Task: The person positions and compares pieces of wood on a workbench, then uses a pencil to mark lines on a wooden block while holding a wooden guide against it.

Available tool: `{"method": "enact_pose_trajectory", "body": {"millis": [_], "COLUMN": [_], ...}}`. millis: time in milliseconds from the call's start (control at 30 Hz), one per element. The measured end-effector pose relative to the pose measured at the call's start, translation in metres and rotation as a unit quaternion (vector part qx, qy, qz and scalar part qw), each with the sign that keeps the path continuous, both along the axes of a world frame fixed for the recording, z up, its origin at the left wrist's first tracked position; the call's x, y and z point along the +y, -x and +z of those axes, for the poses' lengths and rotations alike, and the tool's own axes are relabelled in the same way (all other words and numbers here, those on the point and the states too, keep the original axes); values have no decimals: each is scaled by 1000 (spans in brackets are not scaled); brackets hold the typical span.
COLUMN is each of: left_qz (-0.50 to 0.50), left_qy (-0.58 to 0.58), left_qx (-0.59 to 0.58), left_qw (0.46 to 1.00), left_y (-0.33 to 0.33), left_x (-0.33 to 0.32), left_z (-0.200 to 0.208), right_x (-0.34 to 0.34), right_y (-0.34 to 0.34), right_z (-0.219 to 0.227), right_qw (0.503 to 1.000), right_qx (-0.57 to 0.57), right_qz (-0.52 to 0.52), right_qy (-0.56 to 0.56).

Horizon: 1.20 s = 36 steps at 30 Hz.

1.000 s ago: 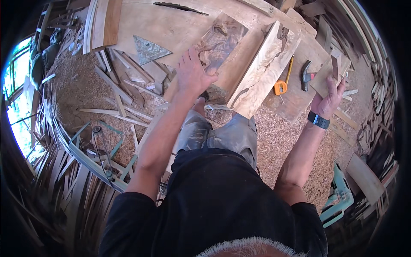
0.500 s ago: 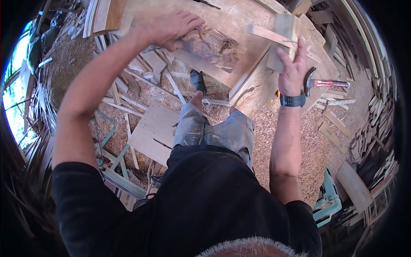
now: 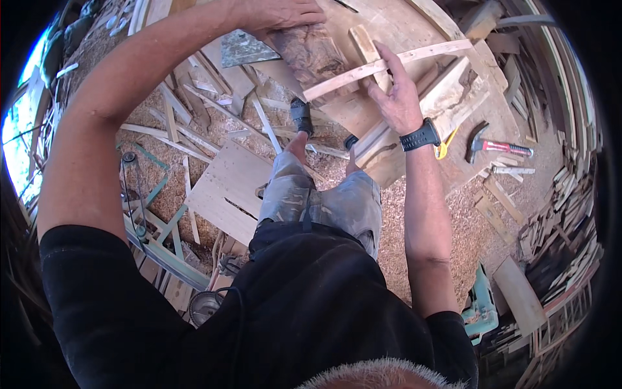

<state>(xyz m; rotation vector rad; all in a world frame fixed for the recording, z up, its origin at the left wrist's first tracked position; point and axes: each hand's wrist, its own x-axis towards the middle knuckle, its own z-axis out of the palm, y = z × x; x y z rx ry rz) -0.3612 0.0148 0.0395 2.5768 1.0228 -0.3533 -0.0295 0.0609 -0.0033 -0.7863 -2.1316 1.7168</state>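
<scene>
My left hand (image 3: 282,13) lies at the far end of a dark brown, rough-figured wood board (image 3: 310,52), its fingers stretched out flat and together. My right hand (image 3: 398,100), with a black watch on the wrist, is closed on a short pale wood block (image 3: 364,44) crossed by a long thin wooden slat (image 3: 427,52). The slat's left end reaches over the brown board's near edge. Whether slat and block are joined cannot be seen. Beside the board's left side lies a mottled grey flat piece (image 3: 246,48). Underneath is a pale plywood worktop (image 3: 489,97).
A claw hammer (image 3: 495,147) with a red handle lies on the worktop's right, near a yellow object (image 3: 447,144). Thick wood pieces (image 3: 447,97) lie beyond my right wrist. Offcuts and shavings cover the floor. A plywood-topped stand (image 3: 230,188) and green metal frame (image 3: 175,259) stand left.
My right hand has moved left with the block and slat, bringing the slat over the brown board. My left hand has shifted farther away and slightly right. The brown board has turned.
</scene>
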Motion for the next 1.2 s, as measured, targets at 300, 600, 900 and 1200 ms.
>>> {"method": "enact_pose_trajectory", "body": {"millis": [300, 600, 900, 1200], "left_qz": [192, 817, 867, 885], "left_qy": [-173, -144, -222, -143], "left_qx": [7, -359, -145, -97], "left_qw": [966, 427, 422, 433], "left_y": [16, -2, -60, -54], "left_x": [-77, -118, -20, -17], "left_z": [-39, -91, -68, -53], "right_x": [-15, -4, -8, -9], "right_y": [24, 17, 19, 37], "right_z": [-23, -16, -38, -28], "right_qw": [999, 998, 997, 994], "right_qx": [-6, 15, -2, -9], "right_qz": [30, 36, 20, 71], "right_qy": [43, 58, 75, 83]}}
